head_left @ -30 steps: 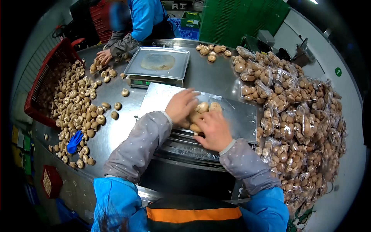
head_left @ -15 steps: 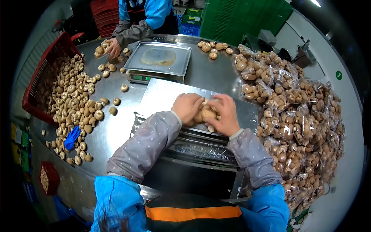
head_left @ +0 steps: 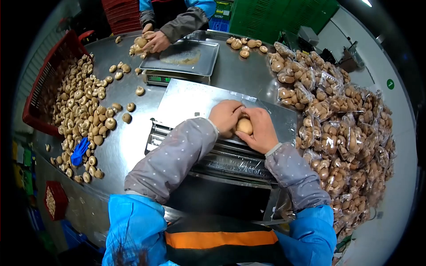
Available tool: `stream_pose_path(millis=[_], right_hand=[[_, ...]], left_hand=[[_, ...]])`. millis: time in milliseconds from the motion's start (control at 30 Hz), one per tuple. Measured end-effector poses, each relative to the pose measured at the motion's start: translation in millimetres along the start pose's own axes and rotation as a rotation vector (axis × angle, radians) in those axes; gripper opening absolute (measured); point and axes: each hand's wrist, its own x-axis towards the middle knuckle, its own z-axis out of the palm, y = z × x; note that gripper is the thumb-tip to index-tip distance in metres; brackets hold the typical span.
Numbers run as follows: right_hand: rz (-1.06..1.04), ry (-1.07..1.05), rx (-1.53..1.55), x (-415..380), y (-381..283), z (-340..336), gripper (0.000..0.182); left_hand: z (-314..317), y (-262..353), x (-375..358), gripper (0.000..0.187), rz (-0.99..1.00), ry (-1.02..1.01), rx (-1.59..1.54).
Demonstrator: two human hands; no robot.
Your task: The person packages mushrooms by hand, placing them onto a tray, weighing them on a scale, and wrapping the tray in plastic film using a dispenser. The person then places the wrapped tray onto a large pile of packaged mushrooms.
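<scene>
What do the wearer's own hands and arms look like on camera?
The left hand and right hand are gloveless. Grey covers, patterned with small white marks, end in pale cuffs. Higher up, the sleeves are bright blue.

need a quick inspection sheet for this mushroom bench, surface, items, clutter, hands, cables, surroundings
Surface: steel table, shiny; metal plate in front of the person, scale beyond it.
Job's things: mushroom between the hands above the plate; loose heap at left, bagged mushrooms piled at right.
Clutter: blue glove lying on the loose heap.
Grippers (bare hands): right hand cupped round the mushroom; left hand curled in beside it, grip hidden.
Cables: nothing seen clearly.
Surroundings: co-worker's hands on mushrooms beside the scale; red crate at left; green crates behind the table.
</scene>
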Motion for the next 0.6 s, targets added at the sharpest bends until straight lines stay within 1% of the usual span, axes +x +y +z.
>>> stream_pose_path(millis=[67, 167, 233, 333, 367, 400, 433, 467, 500, 533, 567, 600], right_hand=[[-0.027, 0.036, -0.044, -6.4, 1.0, -3.6, 0.063], [-0.05, 0.047, 0.012, -2.0, 0.8, -14.2, 0.063], [-0.075, 0.087, 0.028, 2.1, -1.2, -24.2, 0.059], [-0.07, 0.015, 0.008, -22.3, -3.1, -60.9, 0.048], [-0.076, -0.077, 0.029, -43.6, 0.9, -82.1, 0.041], [-0.083, -0.173, 0.051, -70.1, 5.4, -105.2, 0.035], [-0.048, -0.248, -0.006, -98.5, 4.9, -124.4, 0.032], [-0.007, -0.322, -0.063, -120.0, 1.7, -134.3, 0.032], [0.013, -0.353, -0.108, -131.9, -0.5, -130.0, 0.033], [0.028, -0.386, -0.153, -144.9, 0.5, -121.3, 0.035], [0.038, -0.415, -0.202, -156.0, 2.7, -112.2, 0.037], [0.025, -0.369, -0.207, -154.7, 5.2, -98.4, 0.038]], left_hand=[[1.9, 5.7, 0.6, 0.034, -0.033, 0.017, -0.039], [4.6, -8.5, 0.7, 0.036, 0.392, 0.15, 0.35], [-2.7, -14.3, -0.2, 0.041, 0.454, 0.181, 0.329], [-31.6, -8.9, -24.1, 0.029, 0.09, 0.183, -0.132], [-58.0, -1.2, -48.1, 0.017, 0.102, 0.134, -0.122], [-88.6, 6.8, -75.2, 0.013, 0.123, 0.013, 0.107], [-113.0, 14.8, -101.7, 0.011, 0.241, -0.045, 0.294], [-129.7, 16.7, -118.4, 0.019, 0.331, -0.144, 0.461], [-134.8, 17.7, -130.4, 0.032, 0.364, -0.184, 0.726], [-132.9, 10.7, -137.4, 0.043, 0.374, -0.261, 0.858], [-125.0, 4.7, -138.8, 0.046, 0.405, -0.291, 0.832], [-115.3, -3.0, -136.5, 0.05, 0.438, -0.318, 0.809]])
